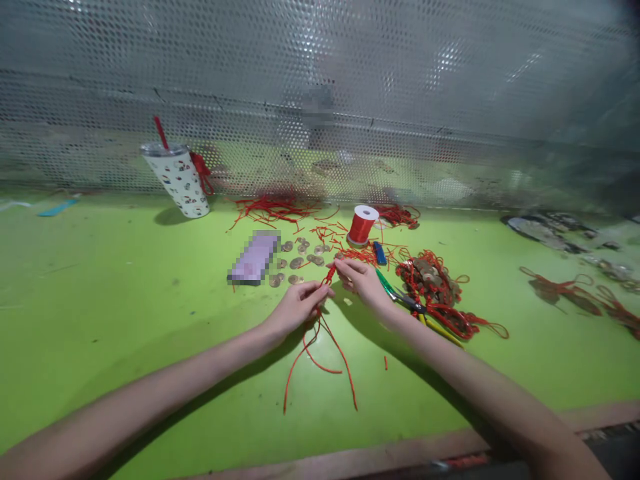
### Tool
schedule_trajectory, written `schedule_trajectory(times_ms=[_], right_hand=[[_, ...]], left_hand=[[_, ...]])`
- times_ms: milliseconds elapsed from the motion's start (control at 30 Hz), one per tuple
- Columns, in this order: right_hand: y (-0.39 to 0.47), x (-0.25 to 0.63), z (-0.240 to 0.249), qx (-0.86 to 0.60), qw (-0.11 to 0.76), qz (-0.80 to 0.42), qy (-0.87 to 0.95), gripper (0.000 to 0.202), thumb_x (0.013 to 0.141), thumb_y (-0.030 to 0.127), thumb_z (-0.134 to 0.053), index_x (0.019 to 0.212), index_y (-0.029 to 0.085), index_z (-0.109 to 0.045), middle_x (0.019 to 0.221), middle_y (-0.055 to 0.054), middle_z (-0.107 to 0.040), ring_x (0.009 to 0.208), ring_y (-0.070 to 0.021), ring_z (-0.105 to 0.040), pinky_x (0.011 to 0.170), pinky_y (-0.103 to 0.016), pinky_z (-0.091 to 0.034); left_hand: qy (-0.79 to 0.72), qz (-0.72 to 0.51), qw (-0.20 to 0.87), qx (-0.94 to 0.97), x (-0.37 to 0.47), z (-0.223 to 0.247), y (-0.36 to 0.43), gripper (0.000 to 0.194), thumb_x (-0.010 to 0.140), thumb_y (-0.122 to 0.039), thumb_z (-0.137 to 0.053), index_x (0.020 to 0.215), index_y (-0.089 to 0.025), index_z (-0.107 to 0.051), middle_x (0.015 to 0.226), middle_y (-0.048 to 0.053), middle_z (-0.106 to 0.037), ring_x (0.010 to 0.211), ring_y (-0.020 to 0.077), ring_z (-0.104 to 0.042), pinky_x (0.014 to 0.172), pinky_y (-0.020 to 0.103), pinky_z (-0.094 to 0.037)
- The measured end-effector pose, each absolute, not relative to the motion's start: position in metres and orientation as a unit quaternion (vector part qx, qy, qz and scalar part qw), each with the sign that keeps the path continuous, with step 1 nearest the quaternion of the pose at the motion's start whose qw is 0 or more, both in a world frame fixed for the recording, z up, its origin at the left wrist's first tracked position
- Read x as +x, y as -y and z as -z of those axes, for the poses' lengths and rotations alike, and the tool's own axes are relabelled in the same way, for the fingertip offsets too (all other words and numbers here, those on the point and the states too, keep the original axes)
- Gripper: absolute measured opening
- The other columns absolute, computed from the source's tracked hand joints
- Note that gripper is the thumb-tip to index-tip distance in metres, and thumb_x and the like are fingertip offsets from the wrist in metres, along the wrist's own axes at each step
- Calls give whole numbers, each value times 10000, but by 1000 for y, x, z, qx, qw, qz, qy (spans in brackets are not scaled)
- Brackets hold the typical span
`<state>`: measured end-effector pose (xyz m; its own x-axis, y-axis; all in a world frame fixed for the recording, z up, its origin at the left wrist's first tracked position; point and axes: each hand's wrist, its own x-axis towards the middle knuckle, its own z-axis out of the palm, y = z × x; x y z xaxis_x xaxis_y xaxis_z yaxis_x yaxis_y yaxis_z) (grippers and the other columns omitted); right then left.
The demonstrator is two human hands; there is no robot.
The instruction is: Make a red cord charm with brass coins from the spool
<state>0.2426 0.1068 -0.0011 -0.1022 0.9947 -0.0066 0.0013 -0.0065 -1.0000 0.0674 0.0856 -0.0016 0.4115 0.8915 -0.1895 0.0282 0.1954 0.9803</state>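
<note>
While the left hand pinches a knotted red cord between thumb and fingers, the right hand grasps its upper end with the fingertips, so that the short braided part lies between the two hands, over the middle of the green table. Loose tails of the cord hang below the left hand and spread toward the near edge. Just beyond the hands lie scattered coins, with a pixelated flat object to their left. Behind the right hand, a spool of red thread stands upright near a blue lighter. Beside the right forearm, yellow-handled pliers lie against a heap of coins tied with red cord. Farther back on the left stands a patterned cup with a red straw.
</note>
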Motion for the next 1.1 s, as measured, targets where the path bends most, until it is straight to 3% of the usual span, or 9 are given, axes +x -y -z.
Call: schedule_trajectory(times_ms=[167, 300, 467, 567, 667, 767, 900, 1033, 1100], right_hand=[[-119, 252, 17, -483, 470, -549, 495, 367, 752, 542, -752, 806, 180, -735, 568, 46, -430, 511, -102, -349, 484, -255, -254], [-127, 256, 23, -492, 482, -547, 476, 425, 693, 585, -781, 775, 175, -709, 559, 61, -430, 492, -82, -335, 469, -243, -246], [-131, 260, 26, -485, 472, -551, 488, 473, 677, 623, -781, 780, 170, -692, 530, 75, -415, 455, -70, -346, 438, -233, -264], [-130, 261, 25, -479, 464, -546, 506, 474, 714, 625, -764, 778, 162, -683, 536, 65, -445, 443, -67, -365, 423, -232, -264], [-130, 261, 25, -478, 457, -538, 523, 479, 746, 633, -736, 820, 162, -697, 540, 57, -474, 439, -70, -381, 418, -229, -250], [-130, 261, 25, -474, 457, -534, 530, 478, 749, 637, -727, 812, 166, -687, 539, 56, -482, 433, -71, -377, 422, -236, -233], [-129, 259, 24, -476, 450, -525, 543, 467, 762, 635, -714, 795, 171, -673, 529, 55, -482, 434, -76, -365, 436, -246, -224], [-125, 256, 20, -465, 437, -520, 568, 428, 819, 606, -676, 815, 177, -688, 549, 47, -491, 462, -84, -378, 460, -249, -241], [-122, 254, 18, -454, 431, -530, 571, 417, 823, 599, -676, 800, 182, -680, 551, 48, -480, 469, -86, -374, 465, -249, -240]], left_hand=[[-436, -253, 547, 669, 54, -1, -67, 344, 951, -458, -484, 845, -167, -634, 598, -40, -461, 515, 110, -389, 493, 239, -302], [-421, -205, 386, 795, 43, 2, -40, 326, 1009, -329, -396, 787, -176, -579, 694, 13, -589, 620, 148, -524, 580, 262, -382], [-300, -107, 82, 944, 36, 19, 7, 284, 1003, -138, -351, 921, -149, -623, 720, 57, -643, 504, 161, -524, 466, 286, -252], [-229, -69, 21, 971, 35, 18, 28, 207, 985, -135, -427, 938, -150, -628, 745, 60, -657, 525, 182, -559, 461, 304, -268], [-188, -49, 31, 980, 34, 1, 36, 158, 974, -268, -538, 900, -169, -635, 740, 54, -664, 535, 195, -572, 457, 325, -274], [-171, -33, 108, 979, 28, -22, 25, 251, 945, -429, -594, 846, -204, -643, 720, 43, -672, 498, 178, -543, 452, 328, -259], [-263, -73, 250, 929, 19, -38, -19, 296, 994, -357, -493, 794, -220, -661, 675, 33, -649, 505, 155, -516, 517, 303, -332], [-399, -261, 344, 809, 29, -31, -74, 175, 924, -353, -604, 977, -214, -695, 905, 78, -713, 755, 210, -639, 695, 320, -473], [-424, -351, 425, 719, 42, -22, -95, 258, 847, -362, -708, 1062, -219, -698, 1068, 107, -721, 965, 249, -665, 836, 354, -508]])
